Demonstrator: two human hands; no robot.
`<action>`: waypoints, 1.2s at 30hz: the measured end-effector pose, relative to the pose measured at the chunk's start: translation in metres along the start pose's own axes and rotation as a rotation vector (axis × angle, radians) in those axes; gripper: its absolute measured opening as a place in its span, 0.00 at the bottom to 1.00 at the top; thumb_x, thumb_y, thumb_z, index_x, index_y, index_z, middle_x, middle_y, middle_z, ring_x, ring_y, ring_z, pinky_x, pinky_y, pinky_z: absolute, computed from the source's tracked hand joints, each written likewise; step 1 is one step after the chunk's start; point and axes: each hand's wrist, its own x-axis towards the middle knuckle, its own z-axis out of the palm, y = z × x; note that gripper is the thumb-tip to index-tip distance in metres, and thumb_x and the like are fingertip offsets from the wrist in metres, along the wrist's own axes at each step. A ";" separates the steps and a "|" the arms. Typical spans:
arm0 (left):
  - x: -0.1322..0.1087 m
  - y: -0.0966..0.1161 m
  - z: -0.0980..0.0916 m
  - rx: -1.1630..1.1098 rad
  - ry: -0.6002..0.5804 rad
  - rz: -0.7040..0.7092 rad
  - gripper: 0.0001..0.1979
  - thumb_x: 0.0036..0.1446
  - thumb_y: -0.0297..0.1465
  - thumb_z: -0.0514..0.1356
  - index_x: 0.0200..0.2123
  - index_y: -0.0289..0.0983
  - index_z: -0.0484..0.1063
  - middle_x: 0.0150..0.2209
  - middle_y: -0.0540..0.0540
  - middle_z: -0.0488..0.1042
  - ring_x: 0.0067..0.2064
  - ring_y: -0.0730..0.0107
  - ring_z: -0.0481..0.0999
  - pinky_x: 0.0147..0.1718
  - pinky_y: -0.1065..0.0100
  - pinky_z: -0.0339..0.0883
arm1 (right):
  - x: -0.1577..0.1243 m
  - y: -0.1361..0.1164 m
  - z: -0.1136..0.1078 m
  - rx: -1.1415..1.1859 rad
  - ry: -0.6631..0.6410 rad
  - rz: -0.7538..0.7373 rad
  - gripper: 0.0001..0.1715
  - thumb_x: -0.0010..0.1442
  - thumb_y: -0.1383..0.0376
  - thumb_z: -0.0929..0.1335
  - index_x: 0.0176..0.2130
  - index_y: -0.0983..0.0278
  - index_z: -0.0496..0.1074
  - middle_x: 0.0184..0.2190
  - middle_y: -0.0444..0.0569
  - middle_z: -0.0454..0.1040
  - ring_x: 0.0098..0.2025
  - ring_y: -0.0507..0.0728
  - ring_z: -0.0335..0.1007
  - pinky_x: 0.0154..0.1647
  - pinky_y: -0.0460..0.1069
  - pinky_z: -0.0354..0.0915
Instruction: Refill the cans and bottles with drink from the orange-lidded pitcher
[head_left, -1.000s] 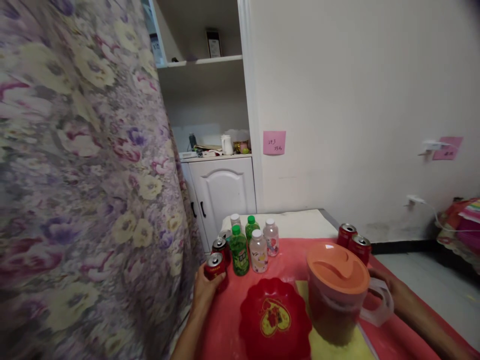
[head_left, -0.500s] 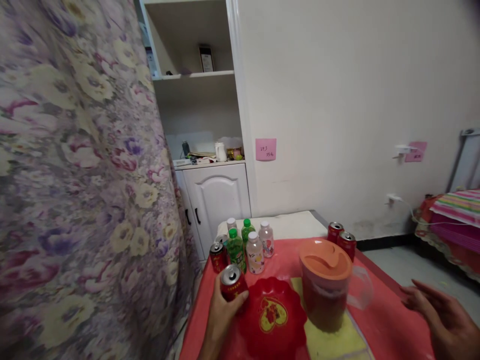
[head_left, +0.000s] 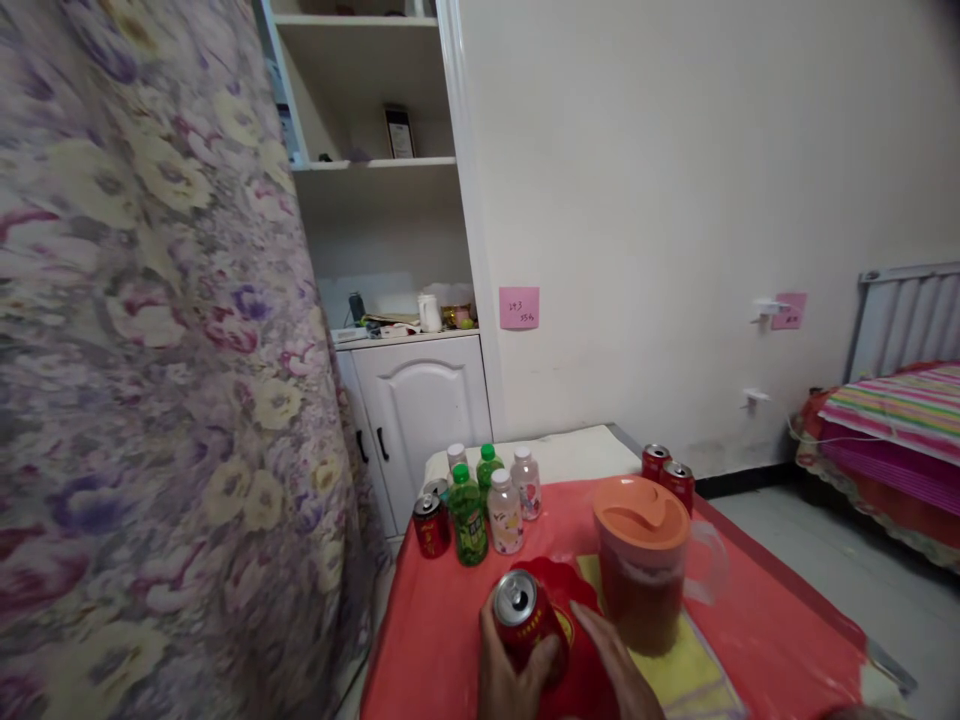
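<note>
My left hand (head_left: pixel 504 682) is wrapped round a red drinks can (head_left: pixel 526 622) with an opened top and holds it up close to me, over the red scalloped plate (head_left: pixel 559 585). My right hand (head_left: pixel 616 658) comes in from the lower right with fingers stretched out. Its tips are beside the can, and I cannot tell whether they touch it. Behind the plate stands a clear pitcher (head_left: pixel 643 590) of brown drink with an orange lid, on a yellow cloth (head_left: pixel 686 672).
The table has a red cover (head_left: pixel 435 640). At its back left stand a red can (head_left: pixel 431 525) and several small bottles (head_left: pixel 487 500). Two red cans (head_left: pixel 667 475) stand at the back right. A floral curtain (head_left: pixel 150 400) hangs left, and a bed (head_left: pixel 892 430) is right.
My left hand has lifted the can from the table's left side toward me, over the plate. My right hand let go of the pitcher handle and now reaches in beside the can.
</note>
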 end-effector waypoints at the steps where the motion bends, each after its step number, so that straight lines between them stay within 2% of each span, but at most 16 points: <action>1: -0.002 -0.003 0.000 0.021 -0.004 -0.006 0.36 0.47 0.41 0.66 0.58 0.36 0.60 0.57 0.30 0.74 0.61 0.42 0.72 0.61 0.50 0.64 | 0.003 -0.003 0.005 -0.015 -0.004 -0.010 0.41 0.57 0.53 0.74 0.66 0.56 0.65 0.63 0.55 0.71 0.65 0.69 0.66 0.64 0.60 0.65; 4: -0.006 -0.011 -0.001 0.054 -0.041 -0.032 0.37 0.48 0.40 0.65 0.61 0.39 0.59 0.60 0.31 0.73 0.63 0.40 0.70 0.61 0.47 0.62 | 0.006 -0.007 0.018 -0.046 0.012 0.004 0.44 0.60 0.60 0.72 0.70 0.54 0.58 0.63 0.53 0.70 0.66 0.68 0.64 0.64 0.59 0.65; 8: -0.006 -0.014 -0.001 -0.070 -0.138 0.053 0.37 0.48 0.43 0.65 0.60 0.40 0.61 0.60 0.33 0.72 0.63 0.42 0.70 0.63 0.49 0.62 | 0.002 -0.002 0.026 -0.058 0.074 0.032 0.45 0.60 0.64 0.71 0.71 0.52 0.54 0.62 0.50 0.72 0.63 0.68 0.68 0.62 0.57 0.68; 11: -0.004 -0.010 -0.001 -0.127 -0.144 0.083 0.37 0.46 0.47 0.67 0.58 0.41 0.64 0.58 0.33 0.74 0.61 0.42 0.72 0.62 0.49 0.64 | 0.000 0.005 0.024 -0.056 0.078 0.034 0.43 0.61 0.62 0.71 0.70 0.54 0.56 0.62 0.52 0.72 0.63 0.68 0.68 0.61 0.57 0.69; 14: -0.004 -0.001 -0.005 -0.123 -0.166 0.102 0.38 0.41 0.44 0.71 0.55 0.40 0.68 0.57 0.33 0.75 0.61 0.41 0.72 0.63 0.48 0.63 | 0.001 0.009 0.019 -0.046 0.078 0.018 0.40 0.61 0.56 0.71 0.69 0.57 0.60 0.61 0.54 0.73 0.63 0.69 0.68 0.60 0.58 0.69; 19: -0.002 0.014 -0.017 -0.153 -0.342 -0.003 0.43 0.35 0.43 0.75 0.57 0.38 0.71 0.59 0.34 0.75 0.64 0.36 0.69 0.65 0.47 0.60 | 0.002 0.010 0.014 0.020 0.031 0.010 0.44 0.58 0.46 0.72 0.67 0.59 0.64 0.56 0.58 0.77 0.60 0.69 0.72 0.58 0.57 0.71; 23: 0.001 0.014 -0.020 -0.184 -0.466 -0.038 0.47 0.33 0.46 0.75 0.59 0.37 0.71 0.59 0.34 0.75 0.64 0.35 0.68 0.64 0.48 0.62 | 0.000 0.016 0.012 0.071 -0.008 0.027 0.48 0.54 0.40 0.71 0.65 0.60 0.66 0.55 0.58 0.78 0.59 0.70 0.72 0.58 0.58 0.70; 30: 0.006 0.011 -0.018 -0.185 -0.463 -0.012 0.48 0.30 0.45 0.77 0.58 0.37 0.72 0.59 0.34 0.75 0.63 0.34 0.69 0.64 0.46 0.62 | 0.003 0.020 0.009 0.061 0.004 -0.024 0.46 0.54 0.43 0.73 0.64 0.59 0.68 0.58 0.57 0.76 0.60 0.71 0.71 0.58 0.58 0.71; 33: 0.010 0.012 -0.024 -0.174 -0.436 0.014 0.45 0.34 0.42 0.76 0.57 0.36 0.71 0.59 0.33 0.75 0.63 0.36 0.70 0.63 0.47 0.63 | 0.001 0.011 -0.007 -0.020 0.083 -0.034 0.36 0.58 0.48 0.72 0.62 0.57 0.71 0.57 0.55 0.77 0.59 0.69 0.73 0.57 0.57 0.71; 36: 0.015 0.010 -0.030 -0.173 -0.405 0.003 0.42 0.36 0.42 0.75 0.56 0.36 0.70 0.59 0.32 0.76 0.62 0.37 0.72 0.61 0.47 0.65 | -0.005 -0.001 -0.040 -0.074 0.263 -0.037 0.23 0.63 0.54 0.69 0.56 0.54 0.75 0.53 0.51 0.79 0.56 0.66 0.75 0.57 0.56 0.71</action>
